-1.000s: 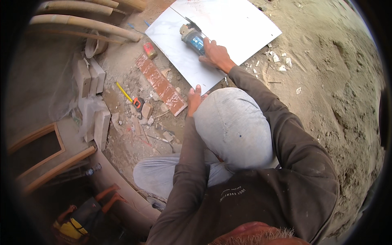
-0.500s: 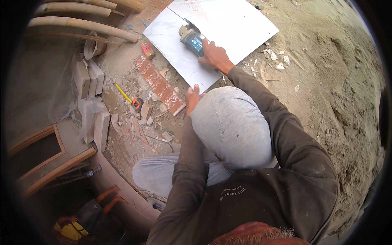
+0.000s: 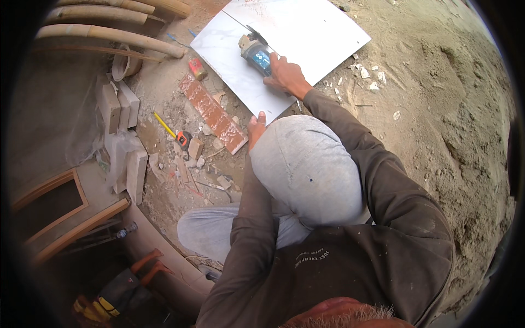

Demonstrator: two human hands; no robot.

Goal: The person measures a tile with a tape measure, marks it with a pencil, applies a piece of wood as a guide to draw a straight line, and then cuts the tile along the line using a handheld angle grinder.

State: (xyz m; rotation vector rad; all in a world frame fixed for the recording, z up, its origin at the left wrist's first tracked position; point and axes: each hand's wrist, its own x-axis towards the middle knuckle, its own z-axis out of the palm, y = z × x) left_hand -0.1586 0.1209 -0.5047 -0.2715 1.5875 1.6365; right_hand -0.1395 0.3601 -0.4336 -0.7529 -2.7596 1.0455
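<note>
My right hand (image 3: 286,75) is wrapped round the body of a blue-and-black angle grinder (image 3: 258,59). Its disc (image 3: 256,34) stands on edge against a large white tile (image 3: 311,38), in line with a thin dark cut that runs to the tile's far left edge. At the tile's near corner my left hand (image 3: 256,127) grips the edge, thumb on top; my knee hides part of this hand. Left of the tile lie a reddish-brown tile strip (image 3: 213,112) smeared with white, a red can (image 3: 197,69) and a tape measure (image 3: 184,140) with its yellow blade out.
Bamboo poles (image 3: 109,34), a bucket (image 3: 127,63) and stacked pale blocks (image 3: 123,104) stand at left. White tile chips (image 3: 374,86) lie on sandy ground to the right. At lower left, a person (image 3: 117,290) is beyond a low curved wall (image 3: 164,246).
The grinder stays at nearly the same spot on the tile, with both hands holding as before. My bent knee has shifted slightly left. The person at lower left has moved a little.
</note>
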